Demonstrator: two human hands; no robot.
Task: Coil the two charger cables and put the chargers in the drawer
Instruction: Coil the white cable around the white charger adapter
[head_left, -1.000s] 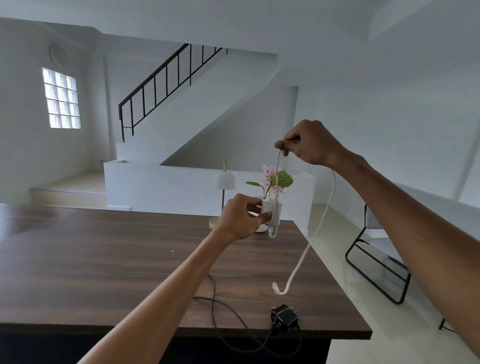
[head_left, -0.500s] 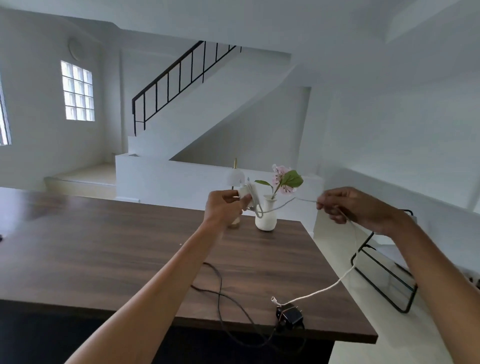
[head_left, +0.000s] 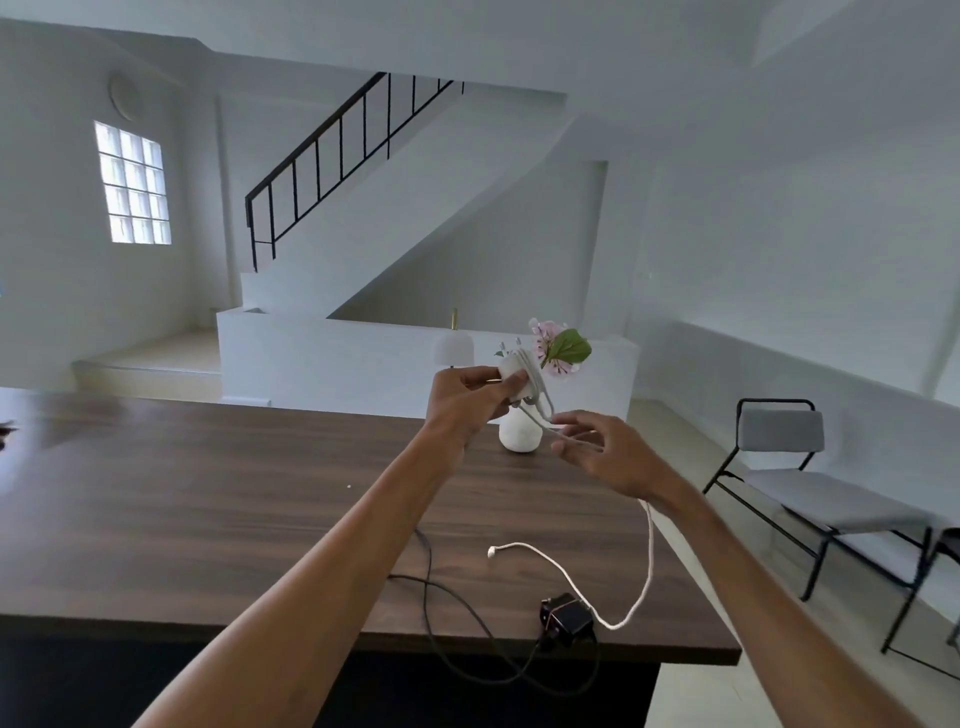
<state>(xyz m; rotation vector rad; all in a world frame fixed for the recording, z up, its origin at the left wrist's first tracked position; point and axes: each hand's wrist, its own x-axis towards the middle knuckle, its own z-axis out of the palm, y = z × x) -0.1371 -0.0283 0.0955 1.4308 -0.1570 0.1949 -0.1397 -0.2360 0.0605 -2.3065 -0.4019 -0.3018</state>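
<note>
My left hand (head_left: 470, 397) grips a white charger (head_left: 514, 370) above the dark wooden table (head_left: 208, 509), prongs pointing up, with loops of its white cable (head_left: 647, 566) wound around it. My right hand (head_left: 608, 457) pinches that cable just below the charger. The rest of the cable hangs down behind my right wrist, curves over the table's near right corner, and its free end lies on the wood. A black charger (head_left: 565, 618) sits near the table's front edge, its dark cable (head_left: 441, 608) looping over the edge. No drawer is in view.
A white vase (head_left: 519, 434) with a pink flower stands on the table behind my hands, a small lamp (head_left: 453, 349) beside it. A grey chair (head_left: 810, 493) with black legs stands to the right of the table. A staircase rises behind.
My right hand came back from the far right to just under the charger, laying another turn of white cable. The cable's free end slid further onto the table.
</note>
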